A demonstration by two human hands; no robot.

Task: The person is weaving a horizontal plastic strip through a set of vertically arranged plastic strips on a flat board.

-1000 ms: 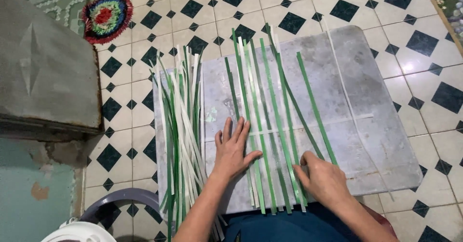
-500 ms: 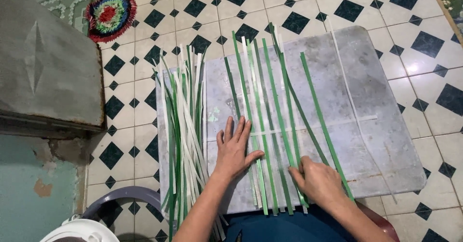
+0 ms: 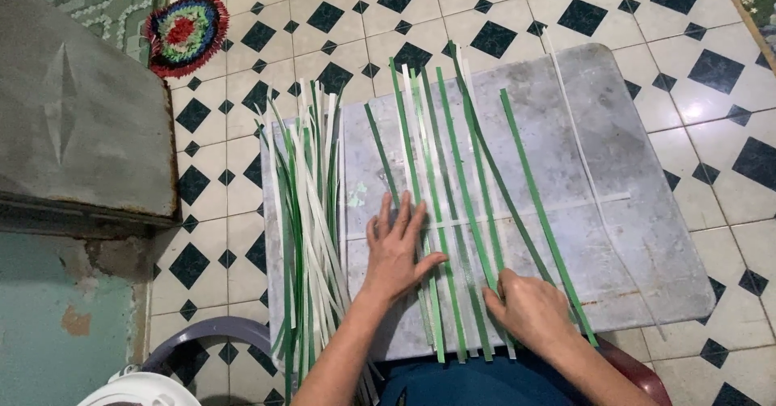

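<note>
Weaving step: flat green and white plastic strips (image 3: 453,212) pinned at grey metal board (image 3: 647,236) near edge — left hand (image 3: 396,248) released, splayed flat; right hand (image 3: 529,309) pinching strip ends. Next move judged: lifting of alternate strips.

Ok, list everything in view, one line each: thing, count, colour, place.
board: one, grey, flat on the floor under the work.
laid strips: several, green and white, side by side on the board, one white strip crossing them.
spare strips: a loose pile, green and white, along the board's left edge.
round mat: one, multicoloured, top left on the floor.
floor tiles: white with black diamonds.
grey slab: one, far left.
left hand: flat on the laid strips.
right hand: on the strips' near ends.
</note>
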